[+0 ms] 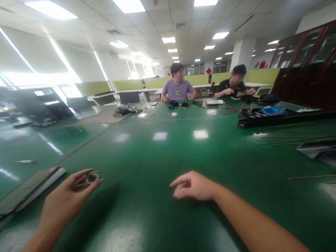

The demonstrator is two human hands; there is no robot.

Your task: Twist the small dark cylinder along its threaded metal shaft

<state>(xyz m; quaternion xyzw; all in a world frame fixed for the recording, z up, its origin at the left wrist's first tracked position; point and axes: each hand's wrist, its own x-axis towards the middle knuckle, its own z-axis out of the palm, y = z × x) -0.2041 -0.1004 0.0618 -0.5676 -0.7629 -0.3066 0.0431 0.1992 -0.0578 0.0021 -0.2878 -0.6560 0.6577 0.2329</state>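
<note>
I'm in an open-plan office with a workbench feel. Lime-green partitions [130,85] stand behind white desks [103,95], rectangular light panels [168,40] sit in the tiled ceiling [157,19], and pale blinds [76,59] cover the windows. My broad green tabletop [147,150] carries thin brass-coloured rods [296,137] and scattered parts that look like electronics [178,104], though they're too small to be sure.

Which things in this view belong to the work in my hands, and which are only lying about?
In hand:
- small round part, held by the left hand

Apparently just lying about:
- thin rods
- black tray with blue item
- slim white object
- flat panel

The right hand shows nothing held.
</note>
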